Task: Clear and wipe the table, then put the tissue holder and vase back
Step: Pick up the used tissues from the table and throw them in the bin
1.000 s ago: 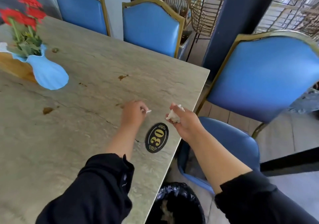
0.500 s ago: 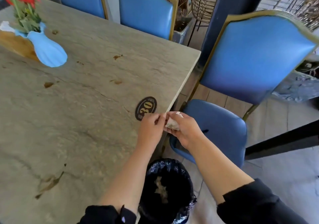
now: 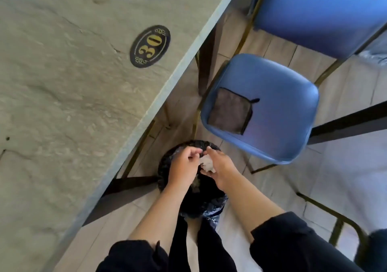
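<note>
- both hands meet over the bin: the left hand [image 3: 184, 165] pinches at the crumpled tissue [image 3: 206, 163], and the right hand [image 3: 221, 165] cups it with curled fingers.
- the tissue is soft and very light (it could flutter off), so a loose pinch anywhere will do.
- the black-lined bin [image 3: 167, 160] sits right under them, beside the table [image 3: 73, 104].
- a grey cloth [image 3: 230, 114] lies on the blue chair [image 3: 282, 108] nearby.

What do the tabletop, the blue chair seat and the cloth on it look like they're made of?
Grey-green tabletop: looks like matte stone or a stone-look laminate, with veins and cracks. Blue chair seat: smooth vinyl or leatherette with soft sheen. Dark square cloth: probably woven microfibre, with a stitched edge and loop.
</note>
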{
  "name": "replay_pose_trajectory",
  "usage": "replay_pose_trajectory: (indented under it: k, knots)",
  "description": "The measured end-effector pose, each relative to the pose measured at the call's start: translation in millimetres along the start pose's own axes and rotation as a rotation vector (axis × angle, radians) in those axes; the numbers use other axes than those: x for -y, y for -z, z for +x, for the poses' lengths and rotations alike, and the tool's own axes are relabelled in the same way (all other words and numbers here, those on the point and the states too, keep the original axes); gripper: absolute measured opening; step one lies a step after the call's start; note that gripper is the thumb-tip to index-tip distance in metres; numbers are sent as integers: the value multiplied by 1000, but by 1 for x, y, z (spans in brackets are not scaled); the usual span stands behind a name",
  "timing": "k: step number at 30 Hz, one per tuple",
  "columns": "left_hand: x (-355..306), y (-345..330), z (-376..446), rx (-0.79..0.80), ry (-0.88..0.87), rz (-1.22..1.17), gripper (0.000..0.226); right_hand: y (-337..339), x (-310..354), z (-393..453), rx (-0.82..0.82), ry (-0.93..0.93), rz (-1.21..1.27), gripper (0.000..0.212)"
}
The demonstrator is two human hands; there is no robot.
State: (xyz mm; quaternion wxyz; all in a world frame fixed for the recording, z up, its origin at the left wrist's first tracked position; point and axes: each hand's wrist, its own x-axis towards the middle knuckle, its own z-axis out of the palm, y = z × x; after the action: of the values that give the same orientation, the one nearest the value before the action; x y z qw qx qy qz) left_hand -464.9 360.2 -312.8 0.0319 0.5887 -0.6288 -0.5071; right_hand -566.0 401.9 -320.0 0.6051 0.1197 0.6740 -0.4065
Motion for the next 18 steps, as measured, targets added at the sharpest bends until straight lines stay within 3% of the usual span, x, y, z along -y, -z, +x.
replay_pose_trajectory:
  k: [4, 10, 18]
  knots:
    - [38, -29, 12, 89, 137, 27, 21, 10, -26, 34, -16, -72, -32, 22]
    - [56, -44, 20, 140, 192, -1, 28, 25, -36, 45, -33, -125, -91, 47]
    - [-5, 3, -18, 52, 25, -28, 26, 11, 5, -14, -24, 122, 136, 19]
